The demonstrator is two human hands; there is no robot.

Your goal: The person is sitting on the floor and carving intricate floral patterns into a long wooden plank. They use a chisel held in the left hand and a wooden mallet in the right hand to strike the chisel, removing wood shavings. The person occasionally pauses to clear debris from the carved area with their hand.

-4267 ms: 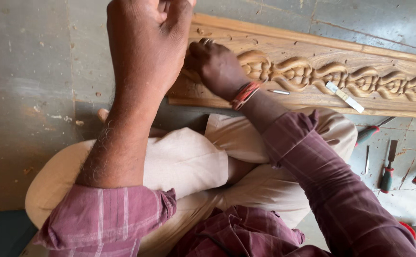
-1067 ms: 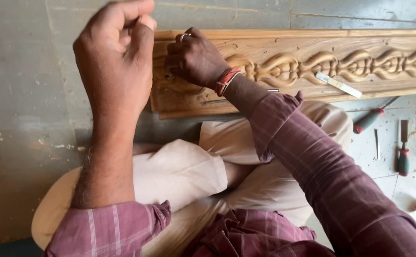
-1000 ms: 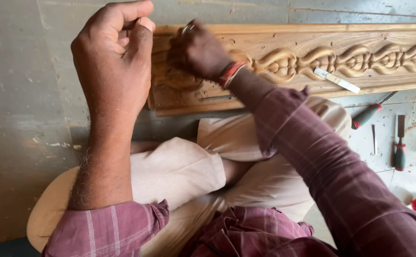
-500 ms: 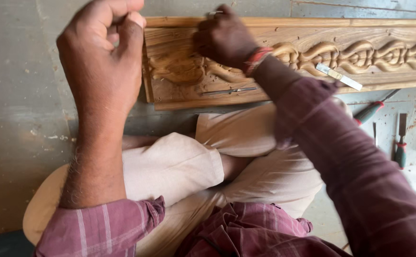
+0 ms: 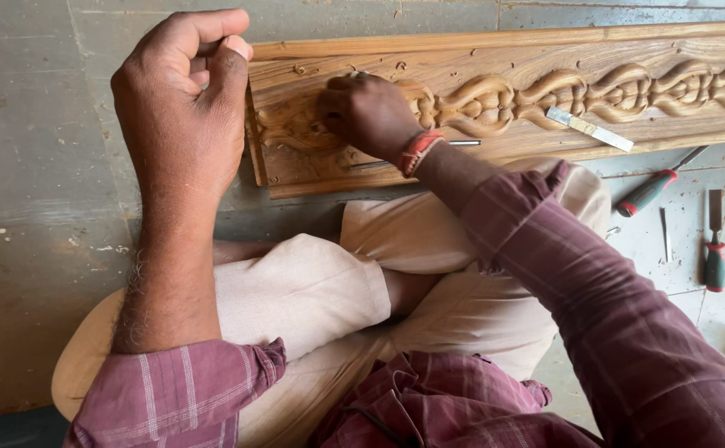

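Observation:
A long wooden panel (image 5: 495,58) carved with a twisting rope pattern lies on the floor in front of my crossed legs. My right hand (image 5: 369,112) rests on the carving near the panel's left end. Its fingers are curled around a small metal tool whose tip barely shows above the knuckles. A red band sits on that wrist. My left hand (image 5: 182,104) is a closed fist held up just left of the panel's end. Nothing shows in it.
A flat metal strip (image 5: 589,129) lies on the panel to the right, and a thin metal rod (image 5: 464,143) lies beside my wrist. On the floor at right are a red-and-green-handled tool (image 5: 649,192), a green-handled chisel (image 5: 714,249) and a thin spike (image 5: 665,235).
My right hand has stayed on the left end of the carving, sitting a little lower in view. The left fist remains raised beside it. The view has shifted slightly.

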